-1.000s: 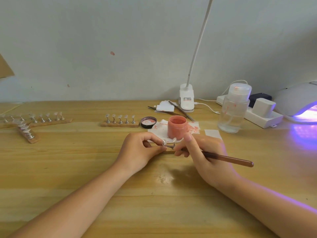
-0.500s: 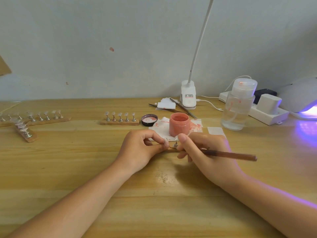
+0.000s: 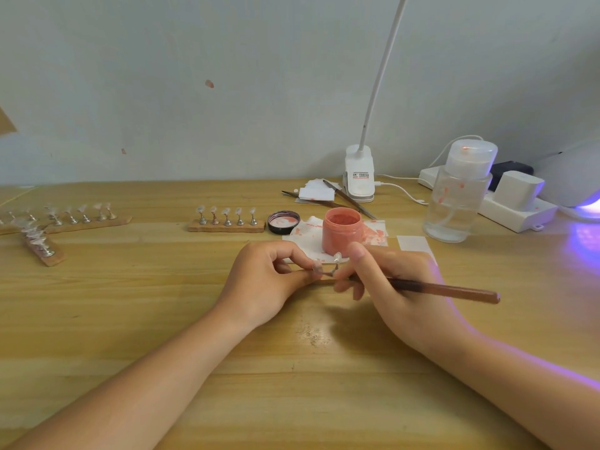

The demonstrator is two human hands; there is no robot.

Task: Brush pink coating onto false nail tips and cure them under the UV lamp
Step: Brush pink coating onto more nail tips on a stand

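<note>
Since a second ago both hands have barely shifted; the brush handle has tilted a little lower toward the right, and the view has swung so the lamp sits further off the right edge. At the centre of the frame the left hand pinches a small wooden holder with its fingers curled; clear nail tips stand on it. The right hand grips the brush like a pen, fingers curled round it, the bristle end hidden between the two hands. Whether the tips here carry any pink I cannot tell.

Just behind, the open pink jar stands on a stained paper towel, its black lid beside it to the left. Further left a strip of five tips on stands looks uncoated, and more strips lie at the left edge. At the far right edge the UV lamp glows violet.

Judging from this, coating is at an early or middle stage: most tips seem unpainted, and curing of these is still to come.
</note>
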